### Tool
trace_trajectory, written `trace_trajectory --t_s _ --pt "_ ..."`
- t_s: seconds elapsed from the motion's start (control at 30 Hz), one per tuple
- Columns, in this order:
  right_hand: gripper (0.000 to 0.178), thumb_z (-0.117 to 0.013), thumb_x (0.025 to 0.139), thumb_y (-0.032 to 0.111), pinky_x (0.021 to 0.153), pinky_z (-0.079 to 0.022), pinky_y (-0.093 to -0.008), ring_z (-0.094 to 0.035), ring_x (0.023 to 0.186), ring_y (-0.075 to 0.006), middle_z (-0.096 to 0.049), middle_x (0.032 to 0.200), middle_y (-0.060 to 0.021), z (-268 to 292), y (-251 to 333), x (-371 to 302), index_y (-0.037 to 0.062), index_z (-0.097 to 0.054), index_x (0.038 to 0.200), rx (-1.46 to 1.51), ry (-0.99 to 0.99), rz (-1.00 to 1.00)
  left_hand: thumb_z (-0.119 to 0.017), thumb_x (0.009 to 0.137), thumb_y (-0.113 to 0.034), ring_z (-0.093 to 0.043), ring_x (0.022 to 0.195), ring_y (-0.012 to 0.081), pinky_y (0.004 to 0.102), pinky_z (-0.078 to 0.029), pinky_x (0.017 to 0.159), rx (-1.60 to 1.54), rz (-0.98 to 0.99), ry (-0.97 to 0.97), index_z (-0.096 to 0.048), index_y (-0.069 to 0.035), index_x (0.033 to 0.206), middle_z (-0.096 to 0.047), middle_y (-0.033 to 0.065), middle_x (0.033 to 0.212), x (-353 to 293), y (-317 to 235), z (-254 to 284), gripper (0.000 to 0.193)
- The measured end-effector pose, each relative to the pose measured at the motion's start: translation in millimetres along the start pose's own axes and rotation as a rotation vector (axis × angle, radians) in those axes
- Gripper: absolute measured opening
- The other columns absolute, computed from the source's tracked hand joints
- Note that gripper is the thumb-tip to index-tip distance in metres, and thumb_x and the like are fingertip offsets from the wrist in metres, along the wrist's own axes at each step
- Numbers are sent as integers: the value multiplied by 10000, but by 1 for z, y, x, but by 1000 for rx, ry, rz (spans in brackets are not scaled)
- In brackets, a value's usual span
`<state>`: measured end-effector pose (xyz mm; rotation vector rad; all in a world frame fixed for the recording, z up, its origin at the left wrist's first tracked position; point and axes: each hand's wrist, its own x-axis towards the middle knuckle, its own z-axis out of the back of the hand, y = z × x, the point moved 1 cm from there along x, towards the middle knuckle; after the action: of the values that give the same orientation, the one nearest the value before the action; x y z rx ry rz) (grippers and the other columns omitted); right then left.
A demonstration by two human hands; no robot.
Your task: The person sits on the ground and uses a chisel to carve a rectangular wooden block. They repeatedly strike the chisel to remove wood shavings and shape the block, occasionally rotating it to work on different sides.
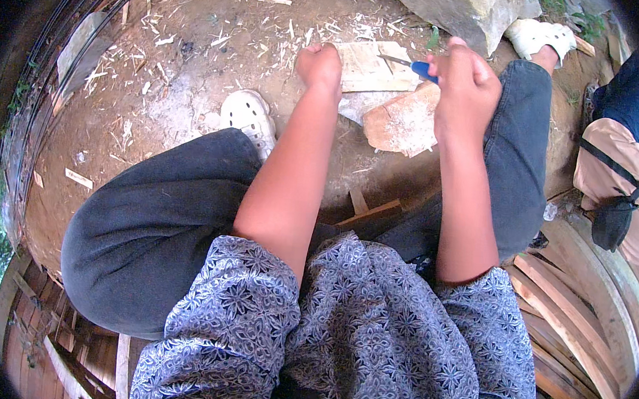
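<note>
While gripping blue-handled knife (417, 67) in fisted right hand (463, 87), am steadying pale wood piece (371, 67) on ground with closed left hand (319, 66); keeping blade angled away, knuckles clear.

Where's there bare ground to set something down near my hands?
Barest patch: the dirt ground left of the white clog, dusty with scattered splinters. It is crowded ahead: left hand and right hand with the blue-handled tool work over stacked wood pieces, below the stone block.
</note>
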<state>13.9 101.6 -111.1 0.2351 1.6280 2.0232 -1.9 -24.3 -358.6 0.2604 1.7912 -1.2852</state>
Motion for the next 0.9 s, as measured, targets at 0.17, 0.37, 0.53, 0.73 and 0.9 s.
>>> trace_trajectory --t_s 0.17,0.37,0.53,0.73,0.9 --pt "346 -612 980 214 733 -505 -283 -525 603 -100 -599 650 -53 18 2 -11 31 -603 686 9 -12 27 -593 863 -60 -645 935 266 369 -502 857 -9 -33 -58 -613 85 1097 -666 179 1005 -21 -10 -3 276" --pt "411 -604 962 239 557 -447 -286 -564 566 -90 -607 573 -41 -7 -32 25 -13 -612 637 38 -35 185 -573 858 -37 -618 863 202 339 -495 775 16 6 20 -615 74 1016 -652 140 950 -37 -33 -9 198" --pt "351 -625 963 216 611 -442 -261 -549 599 -95 -612 634 -39 -3 -12 13 16 -618 675 -14 29 50 -585 859 -39 -615 842 185 314 -494 748 -15 -35 -50 -586 79 1019 -644 137 941 -31 -24 -5 199" --pt "329 -626 967 220 620 -441 -267 -534 604 -92 -625 661 -41 4 -6 4 22 -631 705 -21 48 97 -578 860 -32 -618 880 205 333 -498 771 0 -43 -34 -569 120 1101 -644 152 989 -30 -27 2 285" --pt "421 -594 953 226 521 -419 -289 -528 540 -83 -600 591 -23 -16 -25 36 -7 -587 604 -3 -60 182 -563 858 -24 -624 800 206 343 -503 705 -17 -62 -107 -599 103 1003 -651 146 914 -48 -51 -15 197"
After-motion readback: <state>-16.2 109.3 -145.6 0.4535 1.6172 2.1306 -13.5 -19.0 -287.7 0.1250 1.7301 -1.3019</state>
